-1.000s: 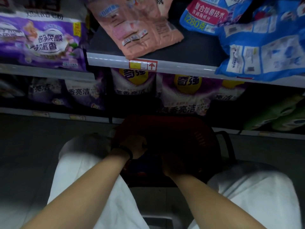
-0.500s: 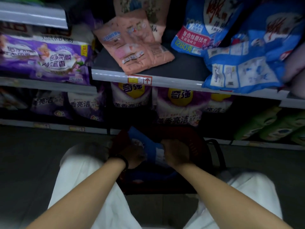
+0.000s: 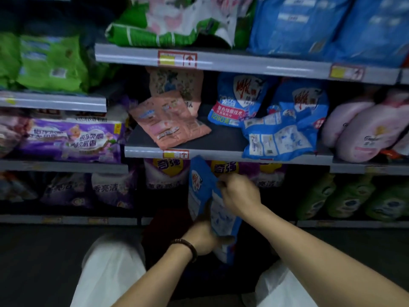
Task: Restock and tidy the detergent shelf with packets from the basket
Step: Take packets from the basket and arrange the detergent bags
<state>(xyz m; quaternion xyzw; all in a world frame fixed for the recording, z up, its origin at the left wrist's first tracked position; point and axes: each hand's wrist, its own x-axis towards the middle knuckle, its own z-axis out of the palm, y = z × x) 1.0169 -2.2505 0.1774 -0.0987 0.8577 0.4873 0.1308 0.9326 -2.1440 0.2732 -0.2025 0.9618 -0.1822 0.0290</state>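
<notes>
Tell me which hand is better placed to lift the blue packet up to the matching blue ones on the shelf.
Right, probably. The right hand grips the blue packet high up, nearer the shelved blue packets up to its right; the left hand only holds the packet's bottom end.

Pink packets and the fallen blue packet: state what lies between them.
Head view: only bare dark shelf board lies between the pink packets and the fallen blue packet.

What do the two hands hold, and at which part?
One blue packet: the left hand grips its lower part, the right hand grips its side edge higher up.
</notes>
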